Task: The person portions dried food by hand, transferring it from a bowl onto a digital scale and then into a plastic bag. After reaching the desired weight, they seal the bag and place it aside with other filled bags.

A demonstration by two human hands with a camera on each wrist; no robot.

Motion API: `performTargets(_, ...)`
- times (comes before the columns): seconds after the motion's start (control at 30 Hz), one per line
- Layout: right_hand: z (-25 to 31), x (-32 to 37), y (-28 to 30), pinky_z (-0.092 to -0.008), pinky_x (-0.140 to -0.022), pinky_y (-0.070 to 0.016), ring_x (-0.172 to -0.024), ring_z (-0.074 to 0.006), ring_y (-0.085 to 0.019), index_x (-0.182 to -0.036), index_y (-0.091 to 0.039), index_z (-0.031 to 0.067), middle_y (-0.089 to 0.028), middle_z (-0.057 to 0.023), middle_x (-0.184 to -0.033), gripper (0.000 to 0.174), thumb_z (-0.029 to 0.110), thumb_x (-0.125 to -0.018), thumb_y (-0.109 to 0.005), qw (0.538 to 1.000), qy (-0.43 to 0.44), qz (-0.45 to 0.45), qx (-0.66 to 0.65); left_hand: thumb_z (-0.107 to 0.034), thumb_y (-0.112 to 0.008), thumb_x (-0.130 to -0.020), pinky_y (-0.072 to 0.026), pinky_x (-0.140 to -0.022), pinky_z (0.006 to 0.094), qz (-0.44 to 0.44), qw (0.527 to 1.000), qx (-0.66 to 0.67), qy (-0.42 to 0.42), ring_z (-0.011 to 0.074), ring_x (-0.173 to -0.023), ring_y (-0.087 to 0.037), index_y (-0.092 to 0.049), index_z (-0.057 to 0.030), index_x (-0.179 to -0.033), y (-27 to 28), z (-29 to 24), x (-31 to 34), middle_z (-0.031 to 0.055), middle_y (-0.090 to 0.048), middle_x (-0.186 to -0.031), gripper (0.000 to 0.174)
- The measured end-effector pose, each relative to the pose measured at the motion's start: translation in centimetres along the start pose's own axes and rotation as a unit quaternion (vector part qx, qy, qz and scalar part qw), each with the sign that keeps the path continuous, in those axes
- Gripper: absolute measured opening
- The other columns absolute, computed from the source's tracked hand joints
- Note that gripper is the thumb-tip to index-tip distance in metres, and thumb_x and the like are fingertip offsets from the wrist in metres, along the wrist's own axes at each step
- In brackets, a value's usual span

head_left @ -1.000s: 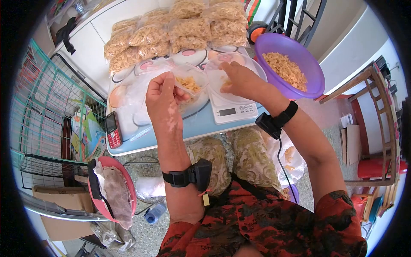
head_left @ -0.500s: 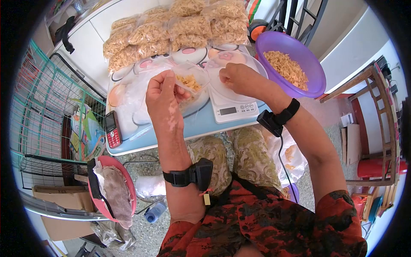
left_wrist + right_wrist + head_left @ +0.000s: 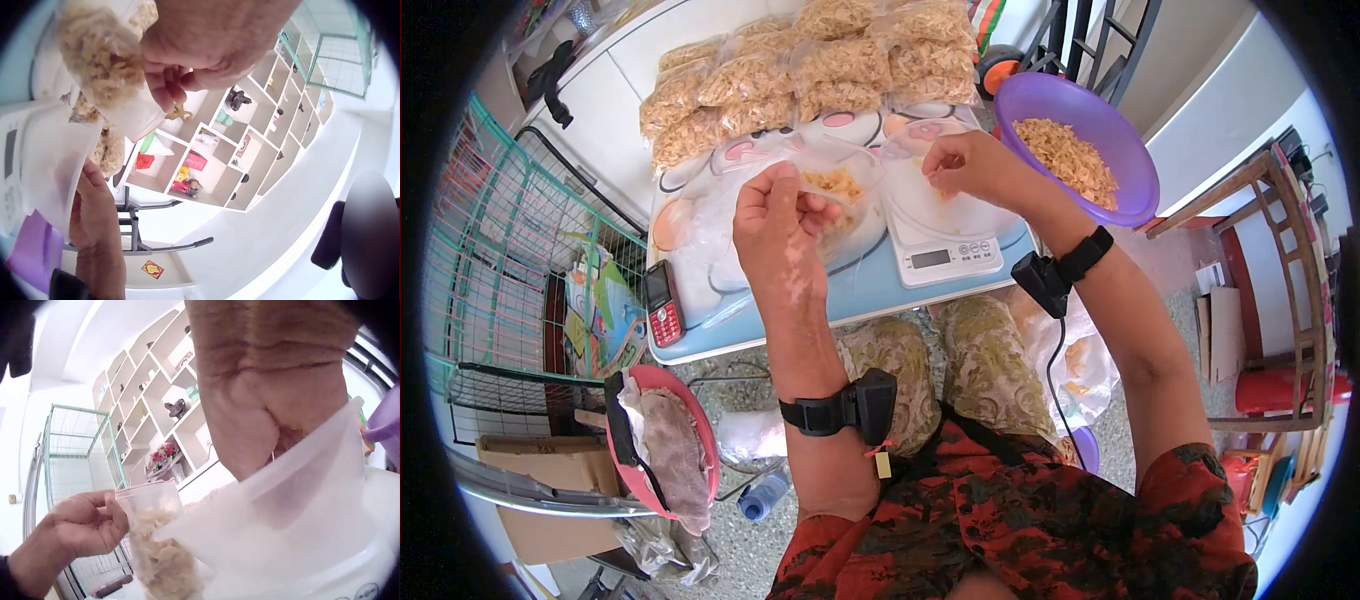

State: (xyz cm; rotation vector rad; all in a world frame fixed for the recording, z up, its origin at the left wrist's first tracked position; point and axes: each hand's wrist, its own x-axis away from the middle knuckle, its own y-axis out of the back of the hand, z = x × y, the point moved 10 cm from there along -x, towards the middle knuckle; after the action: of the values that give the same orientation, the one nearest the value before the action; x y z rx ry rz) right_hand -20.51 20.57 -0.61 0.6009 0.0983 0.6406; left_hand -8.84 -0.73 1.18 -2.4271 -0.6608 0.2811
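My left hand (image 3: 780, 225) pinches the top edge of a clear zip bag (image 3: 165, 556), which holds pale yellow dried flakes (image 3: 835, 184). The bag hangs upright over the near part of the table, its mouth beside the bowl. On the white kitchen scale (image 3: 945, 263) sits a translucent plastic bowl (image 3: 56, 162). My right hand (image 3: 975, 172) reaches into that bowl with curled fingers, a yellowish bit showing near the fingertips. In the right wrist view the bowl's wall hides those fingers; whether they grip flakes I cannot tell.
Filled bags (image 3: 840, 60) of flakes are stacked along the table's back. A purple basin (image 3: 1135, 170) of loose flakes stands at the right. At the table's left edge lies a red phone (image 3: 664, 305). Clear plastic bags (image 3: 735, 225) cover the table's left part.
My right hand's fingers, spread in the bowl a second ago, have curled in, and the hand has shifted slightly right. My left hand has edged left, still pinching the bag.
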Motion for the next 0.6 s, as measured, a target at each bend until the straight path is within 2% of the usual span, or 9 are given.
performTargets(0.1,0.4,0.5,0.4,-0.0242,-0.077,-0.0527,-0.081,-0.0114,-0.062,-0.095,-0.065,0.0012,-0.063,-0.0031,-0.089,0.013,0.007,-0.084,-0.069,0.982,-0.019,-0.007,-0.189,-0.012,-0.061,-0.093,-0.0517,-0.055,0.0260,0.011,1.000,0.024,-0.012,0.0137,-0.058,-0.059,-0.056,0.0015,-0.101,-0.5,-0.4,0.1,0.0060,-0.058,-0.071,0.016)
performTargets(0.2,0.0,0.6,0.9,-0.0273,-0.081,-0.0552,-0.085,-0.0163,-0.065,-0.097,-0.065,0.0017,-0.065,-0.0063,-0.094,0.014,0.004,-0.085,-0.069,0.934,-0.037,-0.028,-0.355,-0.011,-0.061,-0.093,-0.0539,-0.057,0.0274,0.014,0.999,0.033,-0.003,0.0145,-0.062,-0.061,-0.055,0.0015,-0.102,-0.4,0.0,0.2,0.0066,-0.059,-0.073,0.017)
performTargets(0.3,1.0,0.8,1.6,-0.0278,-0.085,-0.0548,-0.088,-0.0162,-0.064,-0.102,-0.063,0.0015,-0.064,-0.0072,-0.098,0.018,0.006,-0.086,-0.069,0.910,-0.018,-0.053,-0.411,-0.012,-0.061,-0.093,-0.0555,-0.058,0.0281,-0.013,0.999,0.033,0.019,0.0149,-0.064,-0.062,-0.054,0.0012,-0.102,0.3,1.0,0.1,0.0074,-0.060,-0.076,0.017)
performTargets(0.4,5.6,1.6,1.8,-0.0240,-0.083,-0.0530,-0.091,-0.0125,-0.064,-0.105,-0.063,0.0014,-0.064,-0.0052,-0.097,0.021,0.010,-0.087,-0.070,0.916,0.041,-0.049,-0.396,-0.012,-0.063,-0.092,-0.0568,-0.061,0.0291,-0.005,0.999,0.025,0.021,0.0156,-0.066,-0.062,-0.057,-0.0003,-0.100,0.3,1.0,0.2,0.0058,-0.060,-0.077,0.016)
performTargets(0.5,11.1,2.0,0.1,-0.0242,-0.080,-0.0533,-0.089,-0.0133,-0.065,-0.105,-0.064,0.0008,-0.065,-0.0052,-0.097,0.020,0.012,-0.088,-0.068,0.950,0.084,0.004,-0.300,-0.012,-0.063,-0.092,-0.0570,-0.061,0.0288,0.016,0.999,0.026,0.023,0.0148,-0.067,-0.062,-0.056,-0.0004,-0.101,0.0,0.9,0.1,0.0060,-0.059,-0.079,0.016)
performTargets(0.6,14.1,1.2,-2.4,-0.0256,-0.077,-0.0541,-0.083,-0.0132,-0.065,-0.101,-0.065,-0.0011,-0.066,-0.0064,-0.091,0.020,0.014,-0.087,-0.067,0.979,0.124,0.072,-0.148,-0.012,-0.061,-0.093,-0.0556,-0.056,0.0273,0.000,1.000,0.018,0.022,0.0140,-0.063,-0.061,-0.053,0.0012,-0.105,0.2,0.7,0.2,0.0081,-0.061,-0.076,0.019)
